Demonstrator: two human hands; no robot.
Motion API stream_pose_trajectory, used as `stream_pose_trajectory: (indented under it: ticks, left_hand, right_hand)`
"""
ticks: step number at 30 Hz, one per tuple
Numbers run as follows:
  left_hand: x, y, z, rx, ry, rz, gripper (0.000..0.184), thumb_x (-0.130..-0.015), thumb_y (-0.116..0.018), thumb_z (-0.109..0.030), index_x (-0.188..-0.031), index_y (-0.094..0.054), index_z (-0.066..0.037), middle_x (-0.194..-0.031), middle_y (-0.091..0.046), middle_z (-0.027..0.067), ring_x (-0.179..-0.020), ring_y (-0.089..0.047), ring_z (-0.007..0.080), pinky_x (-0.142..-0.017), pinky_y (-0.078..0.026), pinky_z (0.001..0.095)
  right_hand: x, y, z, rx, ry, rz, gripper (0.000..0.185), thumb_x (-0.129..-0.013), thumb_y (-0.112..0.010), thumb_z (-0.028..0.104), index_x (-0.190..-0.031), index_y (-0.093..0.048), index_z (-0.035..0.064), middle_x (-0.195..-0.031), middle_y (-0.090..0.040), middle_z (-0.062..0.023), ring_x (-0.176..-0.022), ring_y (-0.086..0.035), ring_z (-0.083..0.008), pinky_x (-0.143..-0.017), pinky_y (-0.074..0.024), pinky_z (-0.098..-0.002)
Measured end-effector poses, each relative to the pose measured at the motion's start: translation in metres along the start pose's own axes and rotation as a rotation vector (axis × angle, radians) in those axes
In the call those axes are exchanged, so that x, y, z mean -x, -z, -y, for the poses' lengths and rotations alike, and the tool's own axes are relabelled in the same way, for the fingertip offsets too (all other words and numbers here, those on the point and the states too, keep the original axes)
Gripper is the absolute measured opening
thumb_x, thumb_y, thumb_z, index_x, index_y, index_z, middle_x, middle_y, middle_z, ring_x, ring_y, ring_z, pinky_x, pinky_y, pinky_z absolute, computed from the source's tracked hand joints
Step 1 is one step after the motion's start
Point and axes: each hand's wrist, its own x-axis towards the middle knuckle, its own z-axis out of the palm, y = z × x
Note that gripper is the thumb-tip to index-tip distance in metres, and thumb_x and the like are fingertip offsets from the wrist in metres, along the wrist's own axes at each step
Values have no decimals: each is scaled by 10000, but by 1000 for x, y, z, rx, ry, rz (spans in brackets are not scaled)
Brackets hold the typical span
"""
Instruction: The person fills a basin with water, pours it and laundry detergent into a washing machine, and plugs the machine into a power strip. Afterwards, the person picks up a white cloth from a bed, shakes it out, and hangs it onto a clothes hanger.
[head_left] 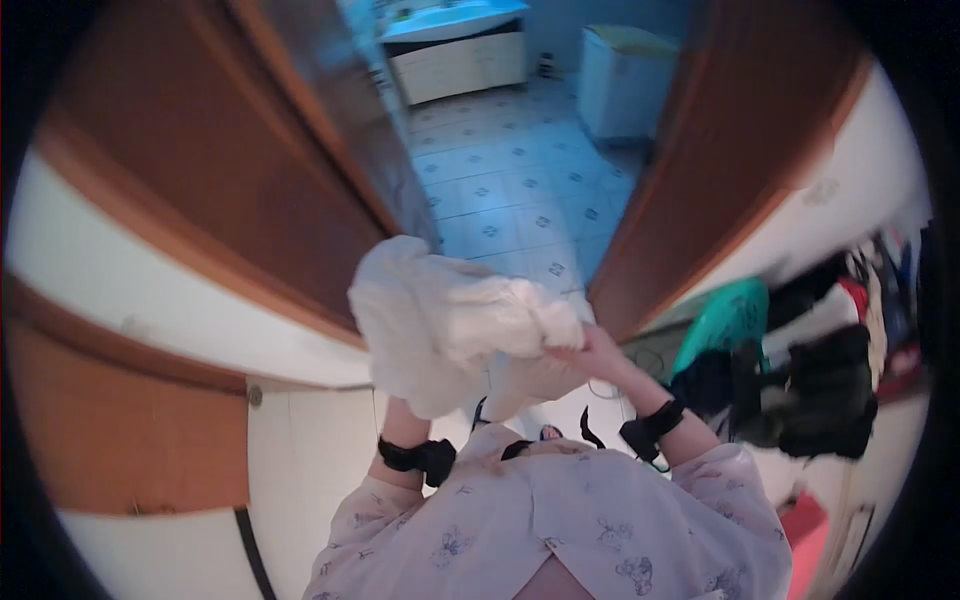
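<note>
A bunched white cloth (440, 310), soft and bulky, hangs in front of my body at the doorway; its exact kind does not show. My right hand (588, 350) is closed on the cloth's right end. On the other side, my left forearm (405, 425) reaches up under the cloth's lower left part. The cloth covers my left hand, so its fingers are hidden. Each wrist wears a black band, the left band (415, 458) and the right band (652, 428).
A brown door frame (700, 170) borders the doorway into a tiled room. Inside are a sink cabinet (460, 70) and a white box-shaped appliance (625, 90). Dark clothes (810, 390) and a green item (725, 315) hang at right. An orange-brown door panel (130, 420) is at left.
</note>
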Motion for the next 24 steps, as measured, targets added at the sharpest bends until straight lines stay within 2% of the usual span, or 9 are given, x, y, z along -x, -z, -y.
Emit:
stream_pose_trajectory:
  ticks: [6,9,10,16,18,19,20,21,24]
  left_hand:
    - [-98,35,-27,-163,-114,170,382,-917,-505,-175,-1254,-444,-8,-1207,-522,96,-1087,-503,162,-945,-390,291]
    - [-112,46,-24,-283,-151,336,383,-917,-507,-170,-1257,-441,-7,-1208,-521,97,-1086,-503,161,-944,-390,290]
    - [-114,49,-24,-298,-153,388,383,-918,-508,-168,-1258,-440,-6,-1208,-521,97,-1086,-503,161,-944,-390,290]
    - [-132,16,-17,-100,-30,389,346,-931,-496,-160,-1234,-464,6,-1192,-530,104,-1069,-511,173,-931,-392,294]
    - [-139,0,-13,-10,45,349,330,-938,-490,-156,-1221,-477,12,-1184,-535,107,-1061,-515,179,-925,-393,297]
    - [-139,-6,-10,22,74,345,336,-932,-495,-154,-1225,-472,10,-1187,-532,109,-1062,-515,179,-923,-395,297]
    - [-138,-10,-6,54,99,374,343,-927,-500,-153,-1228,-468,9,-1191,-530,111,-1063,-515,180,-921,-397,297]
    - [-135,-19,-1,77,121,410,351,-922,-505,-151,-1231,-464,8,-1195,-527,113,-1065,-515,180,-919,-399,298]
    - [-123,-55,20,77,153,617,375,-905,-521,-146,-1242,-450,4,-1205,-518,120,-1068,-515,181,-913,-405,298]
  right_hand:
    - [78,94,34,-434,15,-336,470,-629,-811,59,-1045,-597,21,-955,-608,7,-888,-561,-93,-793,-462,-240]
    - [104,107,44,338,-114,-579,244,-685,-728,66,-896,-643,-24,-764,-636,-33,-753,-588,-130,-717,-470,-270]
    - [110,103,63,630,-386,-690,250,-711,-674,58,-940,-623,-28,-827,-627,-57,-803,-587,-149,-735,-459,-276]
    - [166,71,81,-500,549,-1476,302,-817,-443,-4,-1096,-557,20,-1028,-588,-34,-1010,-545,-149,-893,-412,-282]
    - [189,59,39,28,-57,-1587,299,-803,-513,63,-1097,-559,40,-1011,-618,-84,-978,-596,-221,-839,-465,-336]
    - [195,48,40,420,-409,-1287,310,-774,-584,124,-1078,-575,60,-961,-635,-138,-913,-624,-289,-761,-496,-359]
    - [197,47,26,583,-952,-725,630,-640,-754,147,-1206,-492,62,-1090,-592,-145,-995,-589,-294,-819,-473,-397]
    - [193,21,47,884,-762,-701,830,-515,-809,125,-1268,-461,90,-1202,-529,-168,-1096,-517,-333,-898,-428,-431]
    - [159,-12,84,315,3,-853,1141,-521,-876,250,-1432,-208,85,-1452,-279,-149,-1348,-253,-286,-1090,-241,-378]
